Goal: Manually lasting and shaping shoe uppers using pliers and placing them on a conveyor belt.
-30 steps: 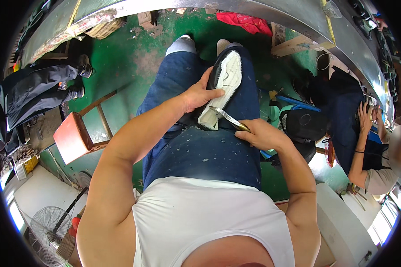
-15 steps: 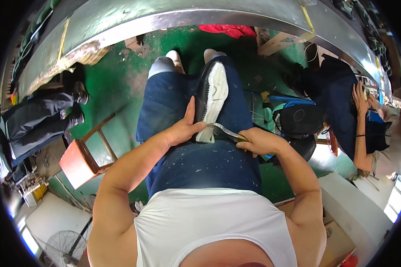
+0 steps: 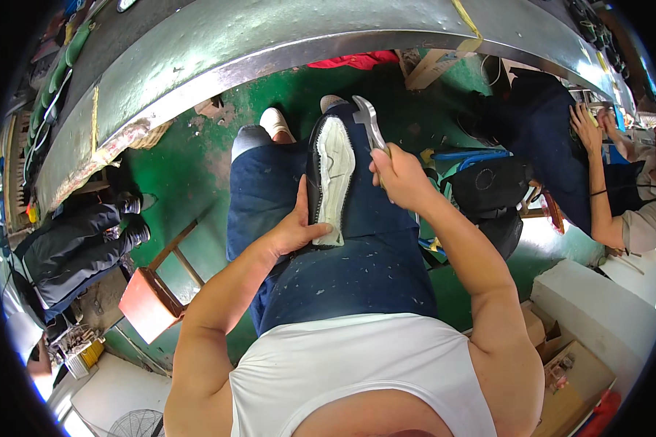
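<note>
A black shoe upper [image 3: 314, 171] lies sole side up along my thighs, its pale underside [image 3: 334, 164] facing me and its rim pleated. My left hand [image 3: 297, 227] grips its near, heel end, the thumb on the underside and a finger stretched along the left side. My right hand [image 3: 403, 177] is closed round the handle of a steel hand tool with a hammer-like head [image 3: 365, 113]. That head is raised by the toe end, right of the shoe and apart from it. Whether the tool has jaws cannot be made out.
A metal-edged workbench [image 3: 270, 54] curves across the far side. An orange stool [image 3: 150, 302] stands left, near another person's legs [image 3: 73, 247]. At right are a black bag [image 3: 492, 182] and a co-worker's arm [image 3: 598, 193]. Red cloth [image 3: 353, 60] lies under the bench.
The tool has moved from the shoe's heel end up beside its toe, raised in my right hand. My left hand still holds the heel end, and the shoe sits slightly further left and nearer.
</note>
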`<state>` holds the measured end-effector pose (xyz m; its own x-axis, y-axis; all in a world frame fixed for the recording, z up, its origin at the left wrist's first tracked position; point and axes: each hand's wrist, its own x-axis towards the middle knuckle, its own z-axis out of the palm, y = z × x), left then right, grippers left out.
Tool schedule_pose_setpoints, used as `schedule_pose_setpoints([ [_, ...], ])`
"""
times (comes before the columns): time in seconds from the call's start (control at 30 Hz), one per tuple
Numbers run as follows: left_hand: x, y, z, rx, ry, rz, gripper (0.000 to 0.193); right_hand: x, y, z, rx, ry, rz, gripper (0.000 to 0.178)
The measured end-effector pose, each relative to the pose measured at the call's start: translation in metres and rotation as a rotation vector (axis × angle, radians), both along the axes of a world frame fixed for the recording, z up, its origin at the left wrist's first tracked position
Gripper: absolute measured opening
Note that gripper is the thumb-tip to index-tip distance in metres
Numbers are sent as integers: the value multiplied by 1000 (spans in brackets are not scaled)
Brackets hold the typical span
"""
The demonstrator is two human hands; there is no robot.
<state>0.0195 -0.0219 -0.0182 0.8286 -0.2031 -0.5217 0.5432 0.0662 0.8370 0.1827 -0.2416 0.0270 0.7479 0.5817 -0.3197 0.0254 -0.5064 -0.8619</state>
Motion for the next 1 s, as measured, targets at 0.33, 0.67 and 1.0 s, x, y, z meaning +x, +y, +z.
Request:
schedule_pose_setpoints([
  [0.33,65,7,-23,218,-10,356,69,-21,-21,-36,144,519,-230,45],
  [0.67,64,31,27,-659,-38,589,71,-21,-34,0,-195,110,111,43],
  [1.0,69,10,93,-593,-467,599,77,-50,-2,20,382,368,223,77],
])
